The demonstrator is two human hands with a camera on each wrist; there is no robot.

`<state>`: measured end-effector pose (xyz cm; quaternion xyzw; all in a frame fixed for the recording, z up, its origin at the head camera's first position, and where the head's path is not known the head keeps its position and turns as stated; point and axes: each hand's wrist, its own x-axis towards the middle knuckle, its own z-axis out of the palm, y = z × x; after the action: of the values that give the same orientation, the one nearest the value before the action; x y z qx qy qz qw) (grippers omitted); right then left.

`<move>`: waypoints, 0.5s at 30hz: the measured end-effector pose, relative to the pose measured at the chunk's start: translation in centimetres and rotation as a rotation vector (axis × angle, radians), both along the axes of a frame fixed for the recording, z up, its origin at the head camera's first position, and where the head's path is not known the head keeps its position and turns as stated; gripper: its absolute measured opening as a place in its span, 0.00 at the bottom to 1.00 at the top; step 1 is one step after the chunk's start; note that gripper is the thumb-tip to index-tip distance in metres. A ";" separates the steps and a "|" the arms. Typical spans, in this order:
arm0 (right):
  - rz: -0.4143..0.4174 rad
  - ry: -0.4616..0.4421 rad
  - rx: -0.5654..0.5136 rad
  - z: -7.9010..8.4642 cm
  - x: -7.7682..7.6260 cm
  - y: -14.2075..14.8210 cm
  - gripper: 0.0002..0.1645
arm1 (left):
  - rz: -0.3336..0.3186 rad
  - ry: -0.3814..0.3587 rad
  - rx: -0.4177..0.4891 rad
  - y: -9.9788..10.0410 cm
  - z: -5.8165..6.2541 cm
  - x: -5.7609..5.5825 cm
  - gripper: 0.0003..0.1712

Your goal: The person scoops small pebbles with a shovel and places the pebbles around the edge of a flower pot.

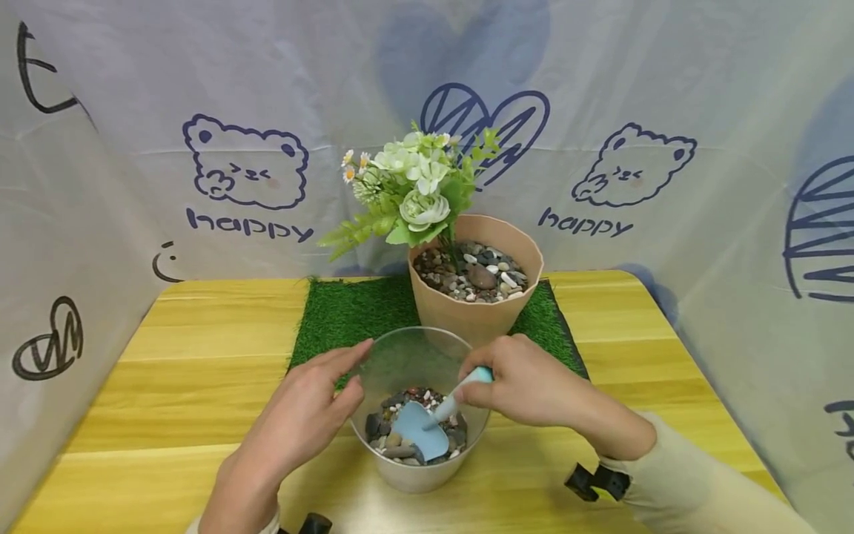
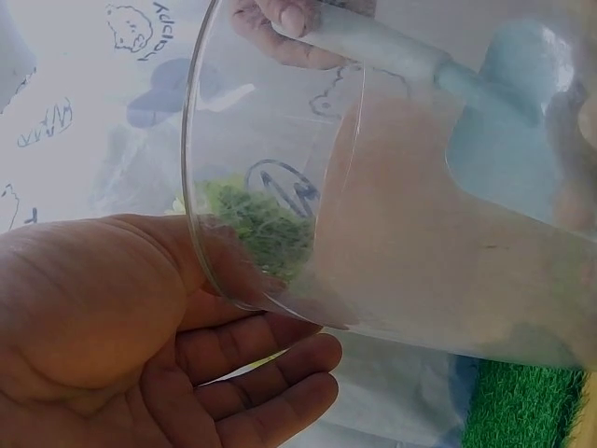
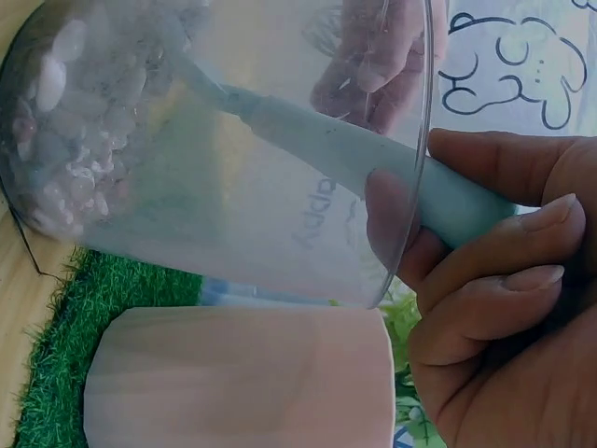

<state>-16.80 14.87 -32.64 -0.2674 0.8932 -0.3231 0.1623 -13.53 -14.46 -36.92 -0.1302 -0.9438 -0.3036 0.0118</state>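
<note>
A clear plastic bucket (image 1: 410, 478) stands on the table in front of me, with mixed pebbles (image 1: 399, 449) in its bottom. My right hand (image 1: 527, 382) grips the pale blue handle of a small garden trowel (image 1: 416, 426) at the bucket's right rim. The trowel slants down to the left, its blade over the pebbles inside. At the bucket's left side is my left hand (image 1: 300, 408), fingers extended and touching near the rim. The left wrist view shows that hand's fingers (image 2: 280, 387) loosely straight beside the clear wall.
Behind the bucket stands a peach flower pot (image 1: 460, 315) filled with pebbles, holding artificial white and green flowers (image 1: 423, 211). It sits on a green artificial grass mat (image 1: 353, 311). The yellow wooden table (image 1: 200, 356) is enclosed by printed white cloth (image 1: 347, 74) at the back and sides.
</note>
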 end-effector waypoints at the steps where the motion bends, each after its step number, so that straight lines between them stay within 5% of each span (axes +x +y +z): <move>1: -0.004 -0.007 -0.005 0.1 0.0 0.0 0.06 | -0.001 -0.002 0.001 0.0 0.0 0.0 0.31; 15: -0.076 -0.032 -0.081 0.8 0.9 0.4 0.07 | -0.017 -0.002 0.023 -0.2 0.1 0.0 0.31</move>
<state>-15.90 15.28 -31.88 -0.2342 0.8861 -0.3694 0.1533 -13.50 -14.66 -36.77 -0.1379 -0.9391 -0.3147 0.0097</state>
